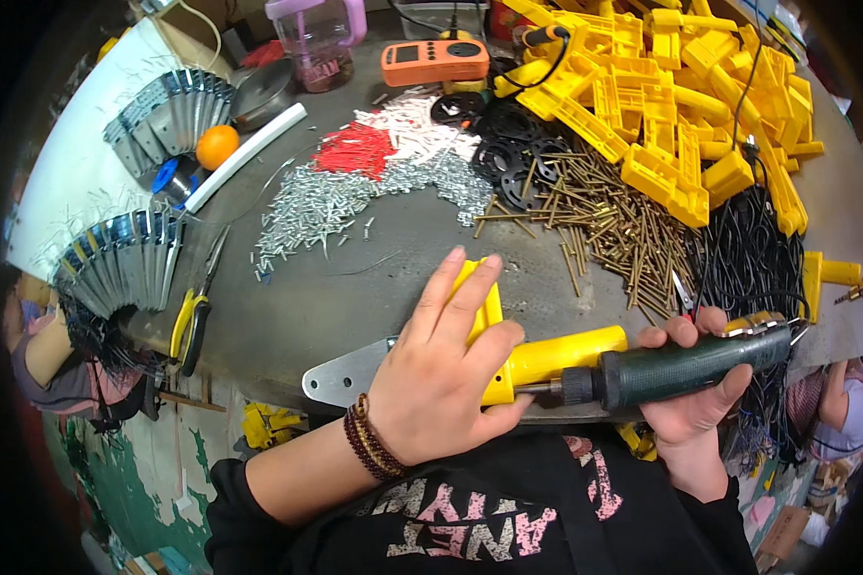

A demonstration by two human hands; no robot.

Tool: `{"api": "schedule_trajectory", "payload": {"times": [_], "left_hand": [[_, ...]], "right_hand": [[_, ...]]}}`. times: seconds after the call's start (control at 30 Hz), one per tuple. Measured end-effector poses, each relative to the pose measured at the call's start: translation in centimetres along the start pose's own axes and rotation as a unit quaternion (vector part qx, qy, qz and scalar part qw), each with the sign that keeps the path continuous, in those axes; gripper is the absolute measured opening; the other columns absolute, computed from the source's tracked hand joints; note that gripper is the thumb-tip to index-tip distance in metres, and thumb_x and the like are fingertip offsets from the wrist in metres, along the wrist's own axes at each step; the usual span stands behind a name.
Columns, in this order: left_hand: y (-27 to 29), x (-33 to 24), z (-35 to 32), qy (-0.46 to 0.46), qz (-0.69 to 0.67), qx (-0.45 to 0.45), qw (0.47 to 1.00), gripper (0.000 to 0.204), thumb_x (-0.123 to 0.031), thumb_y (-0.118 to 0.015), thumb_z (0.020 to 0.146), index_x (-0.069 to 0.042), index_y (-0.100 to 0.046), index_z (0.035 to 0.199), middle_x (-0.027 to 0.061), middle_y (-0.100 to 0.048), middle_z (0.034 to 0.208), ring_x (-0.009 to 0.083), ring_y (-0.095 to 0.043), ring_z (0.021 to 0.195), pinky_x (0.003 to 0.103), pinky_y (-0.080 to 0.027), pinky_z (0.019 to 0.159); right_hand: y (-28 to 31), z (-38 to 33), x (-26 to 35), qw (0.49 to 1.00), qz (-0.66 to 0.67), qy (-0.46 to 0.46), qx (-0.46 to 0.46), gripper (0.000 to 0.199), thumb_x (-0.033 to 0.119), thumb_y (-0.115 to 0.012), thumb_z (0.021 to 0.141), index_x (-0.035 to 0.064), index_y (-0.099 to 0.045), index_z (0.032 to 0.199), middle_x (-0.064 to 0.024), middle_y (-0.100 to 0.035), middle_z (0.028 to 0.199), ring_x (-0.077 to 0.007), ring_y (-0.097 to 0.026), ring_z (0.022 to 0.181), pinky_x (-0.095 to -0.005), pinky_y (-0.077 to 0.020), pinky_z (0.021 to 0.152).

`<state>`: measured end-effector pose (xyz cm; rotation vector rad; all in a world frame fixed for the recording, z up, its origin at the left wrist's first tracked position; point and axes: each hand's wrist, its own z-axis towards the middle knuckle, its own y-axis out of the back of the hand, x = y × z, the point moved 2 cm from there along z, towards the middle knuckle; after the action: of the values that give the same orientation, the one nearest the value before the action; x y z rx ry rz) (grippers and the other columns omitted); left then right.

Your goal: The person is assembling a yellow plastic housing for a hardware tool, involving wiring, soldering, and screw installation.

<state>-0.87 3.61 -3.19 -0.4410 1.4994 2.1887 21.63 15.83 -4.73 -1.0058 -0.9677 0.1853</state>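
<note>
1. At the far left we see fanned stacks of metal brackets (129,264) on the table (403,249), with an orange ball (218,146) and a white tube (244,156) near them.
2. Yellow-handled pliers (194,321) lie just beside the lower bracket stack, near the table's front edge.
3. Further in lie a heap of small silver pieces (321,201), a bunch of red pieces (355,150) and a bunch of white pieces (412,125).
4. Our left hand (446,369) lies flat, fingers spread, pressing down on a yellow plastic part (547,356) at the near edge of the table; a flat metal plate (340,376) sticks out to the left from under the hand.
5. Our right hand (695,402) is wrapped tightly around a dark green electric screwdriver (681,366) (held lying sideways), its tip meeting the yellow part just beside the left thumb.
6. Behind the hands lie brass screws (614,225), black washers (508,153) and an orange meter (434,60).
7. To the right sit a pile of yellow plastic housings (671,96) and black cables (748,259).
</note>
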Motion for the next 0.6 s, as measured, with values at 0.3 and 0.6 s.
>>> {"api": "schedule_trajectory", "payload": {"times": [0.3, 0.6], "left_hand": [[4.8, 12.4, 4.0, 0.108, 0.174, -0.099, 0.974, 0.016, -0.015, -0.069, 0.081, -0.006, -0.064, 0.093, 0.0088, -0.064, 0.092, 0.0286, -0.061, 0.091, 0.043, -0.046, 0.083], [3.5, 13.7, 7.2, -0.112, 0.452, 0.015, 0.885, 0.004, -0.015, -0.059, 0.077, -0.015, -0.063, 0.078, 0.0009, -0.057, 0.082, 0.0190, -0.059, 0.081, 0.035, -0.045, 0.073]], "right_hand": [[0.9, 0.3, -0.8, 0.996, 0.056, 0.046, -0.045, 0.053, 0.017, -0.083, 0.076, 0.0224, -0.053, 0.119, 0.0012, -0.055, 0.115, -0.0185, -0.049, 0.109, -0.0407, -0.0377, 0.104], [0.6, 0.5, -1.1, 0.995, 0.079, 0.035, -0.053, 0.062, 0.016, -0.083, 0.075, 0.0246, -0.053, 0.129, 0.0011, -0.055, 0.114, -0.0185, -0.049, 0.108, -0.0389, -0.0387, 0.105]]}}
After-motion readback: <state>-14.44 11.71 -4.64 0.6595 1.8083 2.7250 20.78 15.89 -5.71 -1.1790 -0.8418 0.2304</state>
